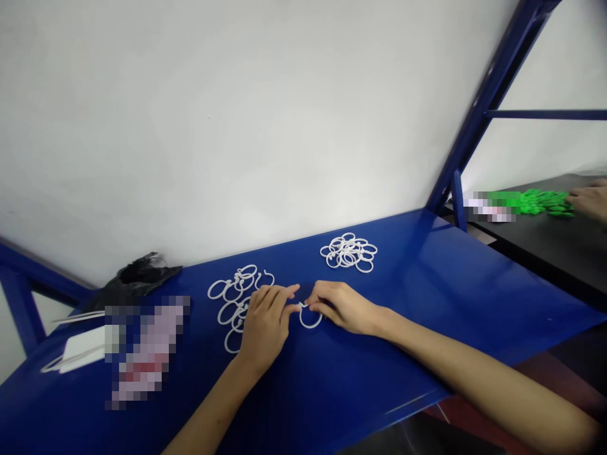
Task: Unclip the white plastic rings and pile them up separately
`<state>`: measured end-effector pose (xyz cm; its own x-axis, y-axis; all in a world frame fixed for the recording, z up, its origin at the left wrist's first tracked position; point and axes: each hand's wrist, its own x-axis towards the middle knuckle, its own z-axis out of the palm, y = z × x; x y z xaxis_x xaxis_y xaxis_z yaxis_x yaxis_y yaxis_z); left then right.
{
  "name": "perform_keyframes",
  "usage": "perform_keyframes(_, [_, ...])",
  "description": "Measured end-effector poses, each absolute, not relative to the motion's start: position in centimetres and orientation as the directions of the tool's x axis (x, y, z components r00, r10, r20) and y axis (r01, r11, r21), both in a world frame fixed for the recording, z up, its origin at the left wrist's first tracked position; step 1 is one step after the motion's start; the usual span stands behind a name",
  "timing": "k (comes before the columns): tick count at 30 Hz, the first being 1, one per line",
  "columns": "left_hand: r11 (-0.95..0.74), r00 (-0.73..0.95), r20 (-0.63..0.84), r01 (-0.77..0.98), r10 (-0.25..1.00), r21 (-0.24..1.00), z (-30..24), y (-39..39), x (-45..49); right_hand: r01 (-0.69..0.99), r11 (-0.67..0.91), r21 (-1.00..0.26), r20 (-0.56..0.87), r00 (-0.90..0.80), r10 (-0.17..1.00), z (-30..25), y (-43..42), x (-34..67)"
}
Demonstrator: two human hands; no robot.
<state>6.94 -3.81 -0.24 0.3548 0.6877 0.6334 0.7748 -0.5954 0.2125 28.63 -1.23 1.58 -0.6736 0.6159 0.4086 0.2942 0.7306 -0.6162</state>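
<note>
Ring (pixel 310 327) at six o'clock over bench (pixel 379 360), clamped in right hand (pixel 346 309), likely for steadiness; left hand (pixel 268 322) at nine, thumb and forefinger apart; loose rings (pixel 237 279) beyond, ring heap (pixel 348 254) at one, apparently spaced against mixing.

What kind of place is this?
It's probably a small workshop: white rings lie in two clusters on a blue work surface, and another person's hand is beside green pieces on a dark table.

The white rings (pixel 348 256) look like smooth plastic, the blue tabletop (pixel 417 291) glossy metal, the black bag (pixel 130 281) crinkled plastic.
</note>
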Motion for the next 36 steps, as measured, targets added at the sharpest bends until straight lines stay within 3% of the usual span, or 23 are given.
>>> perform_keyframes(10, [-0.691, 0.407, 0.733, 0.713, 0.545, 0.118, 0.4, -4.5, 7.4, 0.277, 0.697, -0.661, 0.389, -0.668, 0.634, 2.5, -1.9, 28.6])
perform_keyframes(18, [-0.662, 0.411, 0.695, 0.739, 0.590, 0.124, 0.3, -4.7, 7.6, 0.247, 0.759, -0.603, 0.401, -0.728, 0.556, 2.3, -1.9, 28.7])
perform_keyframes(23, [-0.448, 0.324, 0.550, 0.888, 0.770, 0.104, 0.5, -3.1, 6.3, 0.480, 0.728, -0.489, 0.369, -0.643, 0.671, 3.5, -1.1, 29.6])
perform_keyframes(28, [-0.201, 0.180, 0.357, 0.979, 0.916, 0.022, -0.1, -2.3, 4.7, 0.790, 0.503, -0.351, 0.280, -0.424, 0.861, 4.8, 0.8, 32.4])
perform_keyframes(31, [-0.209, 0.194, 0.344, 0.978, 0.919, 0.008, -0.4, -2.4, 4.5, 0.854, 0.416, -0.311, 0.198, -0.370, 0.908, 4.8, 1.8, 33.7])
perform_keyframes(36, [-0.298, 0.261, 0.443, 0.955, 0.858, 0.013, -0.7, -2.4, 4.4, 0.870, 0.369, -0.327, 0.084, -0.362, 0.928, 4.5, 2.4, 34.3])
